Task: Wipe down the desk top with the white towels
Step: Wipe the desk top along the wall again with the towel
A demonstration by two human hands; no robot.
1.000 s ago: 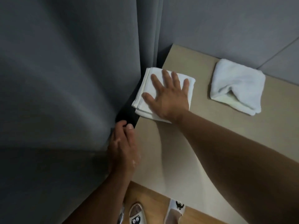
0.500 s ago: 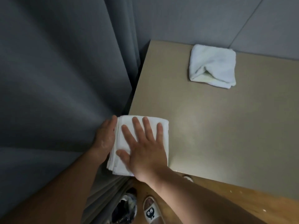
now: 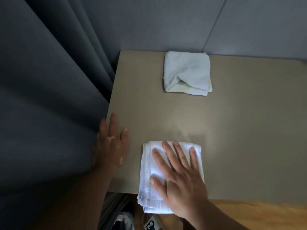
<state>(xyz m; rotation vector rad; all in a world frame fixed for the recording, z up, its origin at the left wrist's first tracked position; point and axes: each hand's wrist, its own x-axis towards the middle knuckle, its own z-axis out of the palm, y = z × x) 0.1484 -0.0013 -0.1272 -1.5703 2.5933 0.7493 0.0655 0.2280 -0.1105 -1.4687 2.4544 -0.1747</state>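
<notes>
The tabletop [image 3: 232,130], a plain beige-grey surface, is filling the middle of the head view, with its left edge running beside a dark grey curtain [image 3: 49,97] that is hanging in heavy folds and its far edge meeting a grey panelled wall [image 3: 166,22]. A folded white towel [image 3: 166,178] is lying at the near edge of the tabletop, its lower end hanging over the edge, and the right hand [image 3: 181,183] is pressing flat on it with the fingers spread wide, gripping nothing. A second white towel [image 3: 187,73], loosely folded with a yellowish underside showing, is sitting well apart near the far edge, untouched. The left hand [image 3: 111,146] is resting palm down at the tabletop's left edge, fingers extended and open, just beside the curtain. Below the near edge, a slipper with a cartoon face [image 3: 150,224] is showing on the wooden floor [image 3: 249,213].
</notes>
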